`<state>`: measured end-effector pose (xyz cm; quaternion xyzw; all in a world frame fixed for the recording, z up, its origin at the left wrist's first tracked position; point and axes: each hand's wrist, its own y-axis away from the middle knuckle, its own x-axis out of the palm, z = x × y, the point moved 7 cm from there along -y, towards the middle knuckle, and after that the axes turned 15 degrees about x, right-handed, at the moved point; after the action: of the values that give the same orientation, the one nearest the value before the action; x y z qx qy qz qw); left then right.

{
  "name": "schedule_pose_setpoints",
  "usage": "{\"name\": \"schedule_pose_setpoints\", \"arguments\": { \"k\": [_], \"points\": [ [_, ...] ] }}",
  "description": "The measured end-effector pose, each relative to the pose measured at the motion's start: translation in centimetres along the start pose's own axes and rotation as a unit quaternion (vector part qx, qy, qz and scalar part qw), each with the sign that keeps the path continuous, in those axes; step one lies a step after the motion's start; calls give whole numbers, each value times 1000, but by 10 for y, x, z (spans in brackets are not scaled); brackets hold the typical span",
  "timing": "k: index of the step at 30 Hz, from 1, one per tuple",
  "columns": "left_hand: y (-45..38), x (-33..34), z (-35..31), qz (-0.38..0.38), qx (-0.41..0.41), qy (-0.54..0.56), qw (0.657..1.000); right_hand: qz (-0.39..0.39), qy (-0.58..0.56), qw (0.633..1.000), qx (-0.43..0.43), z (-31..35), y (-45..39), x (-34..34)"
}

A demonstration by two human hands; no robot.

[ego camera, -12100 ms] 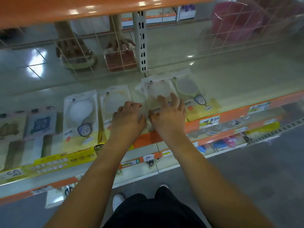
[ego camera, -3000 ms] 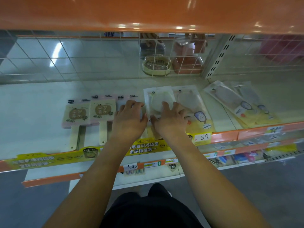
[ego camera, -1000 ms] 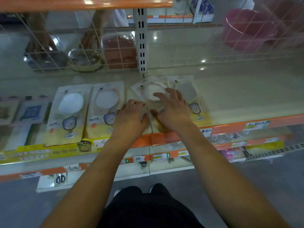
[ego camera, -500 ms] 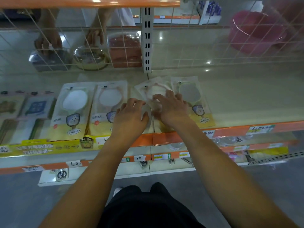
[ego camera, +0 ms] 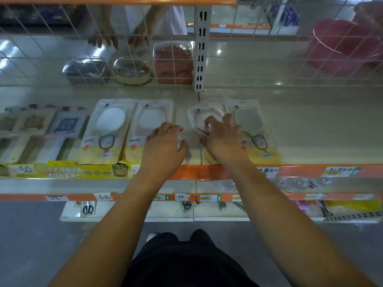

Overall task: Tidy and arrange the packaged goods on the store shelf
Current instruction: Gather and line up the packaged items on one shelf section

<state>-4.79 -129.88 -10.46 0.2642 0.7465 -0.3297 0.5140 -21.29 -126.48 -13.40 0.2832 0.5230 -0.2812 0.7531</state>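
Since half a second ago my right hand has curled its fingers onto the tilted mirror pack, which lies on the shelf just beside the green-rimmed pack; whether I truly grip it or only press, I cannot tell, since my hand hides the pack's lower half. My left hand rests loosely curled on the edge of the pink pack, covering its corner. Blurred containers sit behind the wire grid.

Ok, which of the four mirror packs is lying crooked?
The third pack from the left, under the right hand; it is skewed while the others lie straight.
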Motion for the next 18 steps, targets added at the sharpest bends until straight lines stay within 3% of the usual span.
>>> {"name": "schedule_pose_setpoints", "arguments": {
  "k": [4,9,18],
  "points": [
    [9,-9,2,-16,1,4,1000,0,-51,998,-24,3,2,8],
    [22,-20,16,-24,-10,-6,1000,-56,-68,996,-34,25,9,0],
    [45,-41,68,-36,-42,9,998,-53,-118,990,-60,94,39,-12]
  ]
}}
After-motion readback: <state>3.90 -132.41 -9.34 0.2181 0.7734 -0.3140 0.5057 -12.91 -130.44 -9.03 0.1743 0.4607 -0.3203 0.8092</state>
